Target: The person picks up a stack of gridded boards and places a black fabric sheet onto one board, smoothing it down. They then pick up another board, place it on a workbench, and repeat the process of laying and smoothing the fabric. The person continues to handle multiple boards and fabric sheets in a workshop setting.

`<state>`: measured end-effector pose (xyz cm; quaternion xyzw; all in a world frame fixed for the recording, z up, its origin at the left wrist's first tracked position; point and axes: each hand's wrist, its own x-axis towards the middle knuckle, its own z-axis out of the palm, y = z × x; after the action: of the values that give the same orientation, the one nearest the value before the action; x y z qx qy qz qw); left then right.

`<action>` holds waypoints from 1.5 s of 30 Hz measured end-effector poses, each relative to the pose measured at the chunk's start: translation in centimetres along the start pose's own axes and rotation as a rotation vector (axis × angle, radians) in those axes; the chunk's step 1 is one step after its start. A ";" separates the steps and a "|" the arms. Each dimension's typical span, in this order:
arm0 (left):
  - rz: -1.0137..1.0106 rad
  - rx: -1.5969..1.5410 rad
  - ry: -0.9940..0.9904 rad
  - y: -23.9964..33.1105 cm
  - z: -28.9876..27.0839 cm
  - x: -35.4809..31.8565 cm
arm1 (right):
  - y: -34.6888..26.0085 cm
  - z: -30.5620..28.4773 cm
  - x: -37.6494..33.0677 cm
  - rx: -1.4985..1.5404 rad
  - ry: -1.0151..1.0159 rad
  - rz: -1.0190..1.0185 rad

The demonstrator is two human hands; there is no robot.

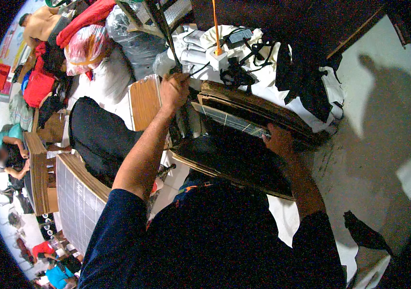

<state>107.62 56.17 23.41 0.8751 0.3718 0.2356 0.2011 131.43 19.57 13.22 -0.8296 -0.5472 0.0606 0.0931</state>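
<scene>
My left hand (174, 91) is raised and closed around a thin dark rod-like tool (167, 38) that runs up and away from me. My right hand (278, 140) grips the far edge of a dark flat board (229, 161) held against my front. Behind that board lies a stack of several flat boards with pale wooden edges (253, 108), one showing a light gridded face. Black fabric (306, 72) lies on the white cloth-covered table (273, 86) just past the stack.
A white power block with an orange cord (216, 53) and black cables sit on the table. A dark padded seat (97, 132) and wooden boards (78, 192) stand at my left. Bagged bundles (104, 43) pile behind. Other people are at the far left. A pale floor (384, 125) lies to the right.
</scene>
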 end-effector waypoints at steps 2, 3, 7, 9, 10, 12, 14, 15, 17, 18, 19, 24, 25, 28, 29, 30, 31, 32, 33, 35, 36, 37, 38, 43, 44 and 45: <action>-0.098 -0.069 -0.161 -0.4 1.3 -0.1 | -0.4 0.4 -0.9 0.017 0.022 -0.002; -0.193 -0.105 -0.240 -0.4 2.0 -0.2 | -0.7 0.6 -1.4 0.046 0.027 -0.007; -0.112 -0.279 -0.197 1.9 5.7 -0.2 | -3.0 0.3 -4.1 0.107 0.113 -0.045; -0.204 -0.425 -0.186 3.7 7.5 0.6 | -4.3 -0.3 -5.4 0.091 -0.068 0.066; -0.199 -0.371 -0.174 4.5 8.6 0.9 | -4.9 -0.4 -6.1 0.087 -0.160 0.125; -0.213 -0.226 -0.217 5.7 11.4 2.4 | -5.8 -0.3 -7.1 0.128 -0.045 0.085; -0.164 -0.136 -0.280 5.3 13.9 2.5 | -6.3 0.4 -8.0 0.118 -0.021 0.047; -0.106 -0.089 -0.306 5.0 15.3 2.3 | -6.3 0.9 -8.3 0.089 -0.050 0.029; 0.124 0.067 -0.302 4.0 17.9 1.2 | -6.3 2.1 -9.3 0.090 -0.022 0.009; 0.246 0.167 -0.280 3.6 18.7 0.5 | -6.3 2.7 -9.8 0.120 0.032 0.007; 0.351 0.226 -0.223 3.1 19.0 -0.1 | -6.4 3.2 -10.2 0.152 0.084 0.002; 0.441 -0.123 -0.144 2.9 12.5 -4.4 | -5.8 4.5 -10.3 0.124 -0.104 0.057; 0.298 -0.315 -0.261 3.5 10.3 -5.4 | -5.9 4.2 -9.7 0.061 -0.120 0.080; 0.192 -0.356 -0.121 3.8 2.9 -8.6 | -6.7 0.8 -7.5 0.076 0.143 -0.082; 0.196 -0.327 -0.020 3.4 0.9 -9.0 | -7.5 -1.1 -6.4 0.123 0.146 -0.062; 0.096 -0.349 0.127 2.7 -0.9 -9.7 | -8.8 -3.3 -5.5 0.172 0.141 -0.037; -0.013 -0.369 0.265 1.8 -2.7 -10.4 | -10.0 -6.2 -4.6 0.204 0.061 0.011; -0.129 -0.369 0.330 0.6 -4.3 -11.1 | -11.4 -9.3 -3.7 0.169 0.079 0.029; -0.289 -0.361 0.376 -0.8 -5.8 -12.0 | -12.5 -12.8 -2.6 0.116 0.024 0.065; -0.498 -0.596 0.504 -2.9 -8.1 -13.5 | -15.5 -19.6 -0.4 -0.025 0.098 0.082; -0.436 -0.565 0.607 -3.5 -8.9 -14.7 | -16.8 -23.3 0.5 -0.027 0.106 0.113; -0.484 -0.582 0.619 -4.1 -9.8 -15.8 | -18.3 -26.8 1.4 -0.076 0.175 0.061; -0.486 -0.546 0.641 -4.4 -10.3 -16.9 | -19.7 -30.3 2.2 -0.084 0.166 0.064; -0.661 -0.856 0.670 -2.6 -10.0 -20.7 | -26.3 -46.7 5.4 0.057 0.350 -0.154; -0.668 -0.889 0.666 -2.0 -9.7 -21.2 | -27.4 -49.5 6.0 0.139 0.351 -0.183; -0.647 -0.952 0.664 -1.7 -9.6 -22.6 | -29.0 -51.4 5.0 0.035 0.414 -0.141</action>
<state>87.48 42.13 24.33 0.4159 0.5133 0.5591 0.5009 117.82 30.79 69.74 -0.7822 -0.5721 -0.1081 0.2217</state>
